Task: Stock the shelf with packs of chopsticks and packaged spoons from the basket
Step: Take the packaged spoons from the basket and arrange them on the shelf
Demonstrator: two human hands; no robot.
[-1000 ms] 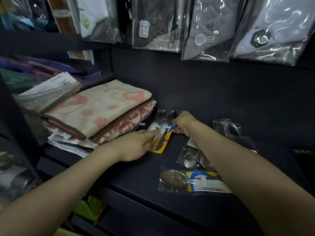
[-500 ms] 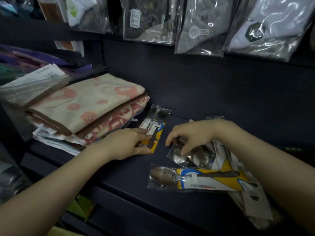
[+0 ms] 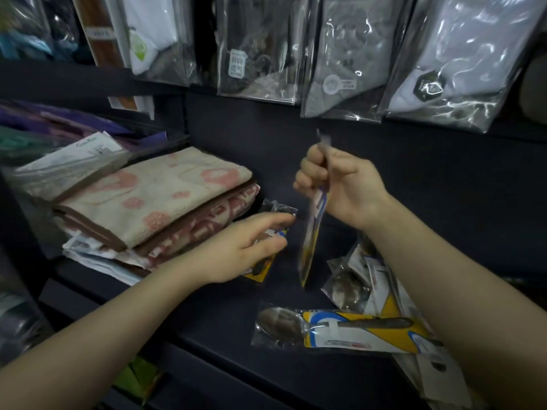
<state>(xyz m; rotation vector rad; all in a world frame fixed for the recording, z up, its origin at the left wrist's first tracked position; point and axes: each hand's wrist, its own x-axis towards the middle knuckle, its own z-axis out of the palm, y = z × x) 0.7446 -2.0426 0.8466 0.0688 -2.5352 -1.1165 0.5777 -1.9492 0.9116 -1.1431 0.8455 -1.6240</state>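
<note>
Just right of the folded towels point(image 3: 154, 199), my left hand point(image 3: 239, 250) lies with relaxed fingers on a spoon pack point(image 3: 266, 261) flat on the shelf point(image 3: 207, 321). Further right, my right hand point(image 3: 334, 184) grips a second pack point(image 3: 310, 247) by its spoon end, hanging edge-on. It looks light, stiff-carded, and its film slippery; I'd pinch the card.

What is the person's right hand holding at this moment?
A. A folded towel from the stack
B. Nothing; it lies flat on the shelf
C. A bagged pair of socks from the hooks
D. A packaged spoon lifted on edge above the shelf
D: the right hand is curled round a packaged spoon that hangs raised above the shelf, while the left hand rests on another pack beside the folded towels.
</note>
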